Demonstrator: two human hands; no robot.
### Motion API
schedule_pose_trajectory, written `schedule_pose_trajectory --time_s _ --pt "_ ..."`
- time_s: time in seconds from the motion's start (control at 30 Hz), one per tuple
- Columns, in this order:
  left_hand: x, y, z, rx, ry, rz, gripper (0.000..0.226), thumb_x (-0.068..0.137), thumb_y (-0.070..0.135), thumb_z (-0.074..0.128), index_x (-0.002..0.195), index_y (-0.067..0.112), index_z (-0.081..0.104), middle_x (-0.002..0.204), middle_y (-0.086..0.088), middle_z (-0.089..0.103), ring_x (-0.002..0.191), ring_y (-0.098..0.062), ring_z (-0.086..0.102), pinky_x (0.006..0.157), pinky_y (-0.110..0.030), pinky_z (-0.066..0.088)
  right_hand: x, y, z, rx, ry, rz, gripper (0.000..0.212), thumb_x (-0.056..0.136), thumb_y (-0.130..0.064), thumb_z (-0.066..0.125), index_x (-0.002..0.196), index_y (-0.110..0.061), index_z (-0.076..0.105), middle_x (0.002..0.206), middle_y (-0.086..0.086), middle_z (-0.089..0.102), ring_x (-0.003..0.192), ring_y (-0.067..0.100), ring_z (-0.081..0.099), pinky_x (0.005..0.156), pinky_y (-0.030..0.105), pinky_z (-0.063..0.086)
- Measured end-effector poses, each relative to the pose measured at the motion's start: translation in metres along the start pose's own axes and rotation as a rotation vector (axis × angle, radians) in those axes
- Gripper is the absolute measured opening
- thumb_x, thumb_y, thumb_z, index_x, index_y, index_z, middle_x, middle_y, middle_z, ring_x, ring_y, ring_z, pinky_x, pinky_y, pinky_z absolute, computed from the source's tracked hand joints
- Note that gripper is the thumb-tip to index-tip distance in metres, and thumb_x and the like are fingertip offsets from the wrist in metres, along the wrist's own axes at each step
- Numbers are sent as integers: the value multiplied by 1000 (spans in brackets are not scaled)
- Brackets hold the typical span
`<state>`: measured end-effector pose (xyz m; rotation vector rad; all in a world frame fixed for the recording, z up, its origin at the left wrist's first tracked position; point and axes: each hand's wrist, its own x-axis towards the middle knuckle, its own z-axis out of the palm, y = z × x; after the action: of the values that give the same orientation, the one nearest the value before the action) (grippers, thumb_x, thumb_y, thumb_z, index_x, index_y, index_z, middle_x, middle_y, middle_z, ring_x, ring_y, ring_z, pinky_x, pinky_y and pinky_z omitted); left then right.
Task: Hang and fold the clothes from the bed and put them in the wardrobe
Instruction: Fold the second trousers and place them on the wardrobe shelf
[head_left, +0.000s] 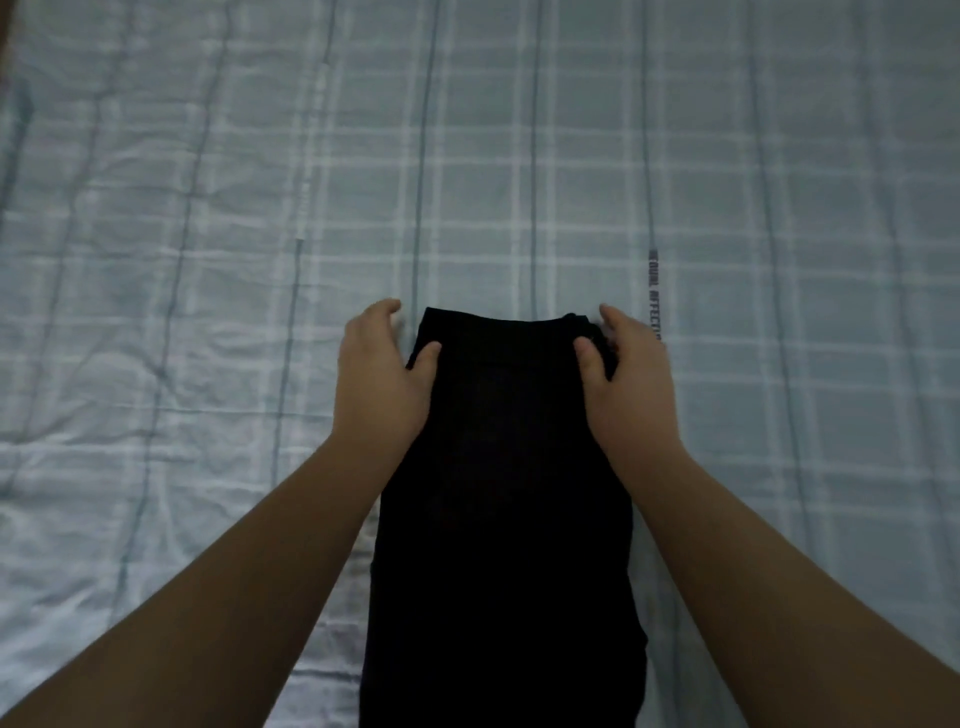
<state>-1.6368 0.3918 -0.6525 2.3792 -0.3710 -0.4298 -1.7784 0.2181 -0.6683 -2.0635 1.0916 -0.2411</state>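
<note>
The left hand (382, 374) holds the left top corner of the black trousers (506, 519) lying lengthwise on the bed (208, 208); the right hand (631, 379) pinches the right corner. Folding looks only begun; the wardrobe is not in view

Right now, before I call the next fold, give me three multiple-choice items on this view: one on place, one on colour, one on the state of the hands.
1. Where does the black garment lie?
A. on the checked bedsheet
B. on a hanger
C. in a wardrobe

2. What colour is the garment?
A. white
B. red
C. black

3. What are the left hand and right hand doing?
A. both hang idle away from the garment
B. each grips a far corner of the garment
C. only one touches it

Answers: 1 A, it lies flat on the sheet; 2 C, it is uniformly dark; 3 B, a thumb lies on top at each corner.
</note>
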Motion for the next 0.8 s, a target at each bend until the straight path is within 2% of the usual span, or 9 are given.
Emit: schedule_pose_trajectory --time_s 0.07,0.13,0.17,0.23,0.3,0.47,0.6,0.7,0.8 --pt "-9 2 0 225 108 298 54 96 22 58 145 8 42 151 -14 39 141 -27 34 116 -40 31 -13 -7 -2 -137 83 -155 54 103 -33 48 152 -13 37 157 8 37 146 23 29 122 41 24" --pt "-18 2 9 400 18 509 57 99 26 51 152 11 36 160 -15 28 150 -32 18 122 -47 20 -26 -11 2 -318 52 -330 56 104 -33 40 155 -12 32 163 9 27 153 26 17 125 45 13" --pt "-22 -1 17 463 -63 544 58 101 32 46 155 14 30 163 -13 22 153 -31 12 123 -48 16 -30 -10 7 -412 -9 -388 57 104 -35 36 156 -13 29 165 8 23 154 26 12 125 48 10" --pt "-25 -11 34 556 -162 523 61 103 42 35 158 19 20 166 -9 14 154 -26 3 123 -49 13 -31 -1 21 -550 -111 -411 61 104 -43 27 159 -16 22 167 6 17 156 23 5 125 50 7" --pt "-22 -21 44 601 -188 496 63 103 46 29 159 21 16 166 -7 12 154 -24 1 123 -49 12 -25 11 31 -615 -143 -390 64 104 -46 23 160 -16 17 168 5 15 156 21 2 125 49 7" --pt "-13 -29 56 579 -194 508 62 103 47 32 159 24 18 166 -7 15 154 -26 2 123 -51 13 -17 26 39 -625 -135 -401 64 105 -46 23 160 -15 14 168 6 14 156 21 4 125 49 9" --pt "-24 -19 44 621 -189 487 63 103 49 26 160 25 12 168 -7 6 154 -26 -4 123 -53 0 -27 19 25 -576 -170 -418 65 105 -47 23 161 -16 10 169 8 7 156 23 -1 124 53 6" --pt "-60 -8 25 546 -154 489 63 105 44 31 160 22 10 167 -10 1 154 -27 -8 123 -50 -4 -61 8 2 -532 -146 -415 64 105 -41 27 161 -15 9 169 8 3 156 24 -3 125 52 1" --pt "-125 -12 12 473 -169 504 63 104 37 37 159 17 14 167 -9 6 154 -24 -6 124 -48 1 -126 3 -15 -517 -146 -433 63 105 -35 30 160 -12 12 168 8 7 156 24 0 125 51 5"
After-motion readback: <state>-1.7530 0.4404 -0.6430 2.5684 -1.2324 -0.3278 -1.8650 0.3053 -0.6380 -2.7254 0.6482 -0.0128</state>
